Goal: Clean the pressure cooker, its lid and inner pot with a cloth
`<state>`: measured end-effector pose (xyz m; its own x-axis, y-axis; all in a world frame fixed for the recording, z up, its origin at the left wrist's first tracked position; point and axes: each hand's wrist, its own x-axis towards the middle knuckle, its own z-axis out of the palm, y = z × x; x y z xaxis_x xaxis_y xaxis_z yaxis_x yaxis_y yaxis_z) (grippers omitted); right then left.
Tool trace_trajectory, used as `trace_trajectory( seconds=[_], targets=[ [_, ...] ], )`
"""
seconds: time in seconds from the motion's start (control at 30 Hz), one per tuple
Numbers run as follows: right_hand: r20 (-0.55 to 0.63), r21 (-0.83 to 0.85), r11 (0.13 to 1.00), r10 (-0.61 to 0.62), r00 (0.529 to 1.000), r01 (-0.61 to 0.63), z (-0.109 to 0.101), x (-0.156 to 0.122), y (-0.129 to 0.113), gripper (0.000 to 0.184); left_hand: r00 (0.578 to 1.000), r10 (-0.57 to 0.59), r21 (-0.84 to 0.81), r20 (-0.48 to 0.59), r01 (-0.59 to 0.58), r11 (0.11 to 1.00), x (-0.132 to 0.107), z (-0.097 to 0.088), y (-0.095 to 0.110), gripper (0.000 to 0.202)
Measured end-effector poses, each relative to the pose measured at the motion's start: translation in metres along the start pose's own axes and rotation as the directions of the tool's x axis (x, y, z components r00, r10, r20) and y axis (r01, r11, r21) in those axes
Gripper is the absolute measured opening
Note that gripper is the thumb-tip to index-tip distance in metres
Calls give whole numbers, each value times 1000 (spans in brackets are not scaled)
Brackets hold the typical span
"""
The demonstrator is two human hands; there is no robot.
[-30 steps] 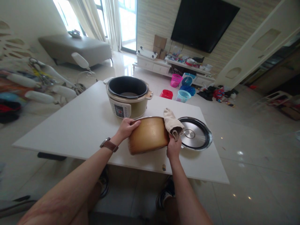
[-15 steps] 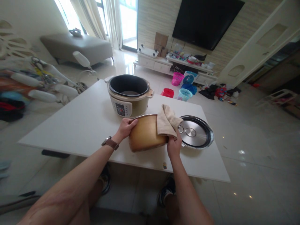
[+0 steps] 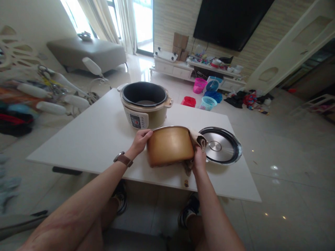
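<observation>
A gold inner pot (image 3: 171, 145) is held tilted above the front of the white table (image 3: 86, 146). My left hand (image 3: 140, 142) grips its left rim, thumb on the outer wall. At the pot's right side, my right hand (image 3: 199, 158) is closed on a beige cloth (image 3: 200, 139) that lies against the wall. Part of the cloth hangs below the pot; the pot hides the rest. Behind stands the open rice cooker body (image 3: 145, 106), its dark inside facing up. To the right, the round lid (image 3: 221, 145) rests with its metal inner side up.
A small sticker-like spot (image 3: 186, 183) marks the table's front edge. Beyond the table, a red basin (image 3: 188, 101), a light blue basket (image 3: 208, 103) and a pink basket (image 3: 199, 85) are on the floor. A lamp with white shades (image 3: 75, 101) stands at the left.
The cloth has moved from over the pot's front wall and rim to its right side, carried by my right hand. The left hand keeps its grip on the rim.
</observation>
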<state>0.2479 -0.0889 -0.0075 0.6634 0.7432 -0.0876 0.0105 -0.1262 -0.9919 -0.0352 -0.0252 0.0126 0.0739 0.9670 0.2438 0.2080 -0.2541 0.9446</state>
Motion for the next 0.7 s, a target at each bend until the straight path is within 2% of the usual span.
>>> trace_trajectory(
  seconds=[0.1,0.2,0.3,0.37,0.43,0.47,0.5,0.57,0.63,0.7],
  targets=[
    [6,-9,1000,-1,1000,1,1,-2,-3,45,997,-1,-15,72,2,1000,4,-1,17,56],
    [35,5,1000,9,999,-9,2,-6,-6,47,984,-61,13,167,60,998,5,3,22,57],
    [33,-7,1000,-13,999,14,2,-11,-12,49,985,-89,54,145,82,995,5,8,22,58],
    [14,-36,996,-86,996,87,2,-17,-18,50,989,-81,72,122,73,995,5,10,23,61],
    [48,-81,965,-246,968,250,-1,-23,-25,48,991,-73,81,113,64,995,5,11,25,63],
    [97,-109,924,-358,929,367,-2,-27,-29,47,990,-74,83,118,64,994,5,11,25,63],
    [167,-135,858,-473,865,495,-4,-32,-33,44,989,-79,83,127,68,994,5,11,26,63],
    [334,-169,669,-652,680,724,-6,-41,-41,38,986,-85,83,145,74,994,6,10,25,62],
    [475,-183,473,-725,498,862,-8,-49,-47,36,986,-72,90,148,59,994,7,9,23,62],
    [563,-173,341,-735,377,924,-8,-54,-52,41,989,-51,100,142,37,994,7,7,20,63]
  ],
)
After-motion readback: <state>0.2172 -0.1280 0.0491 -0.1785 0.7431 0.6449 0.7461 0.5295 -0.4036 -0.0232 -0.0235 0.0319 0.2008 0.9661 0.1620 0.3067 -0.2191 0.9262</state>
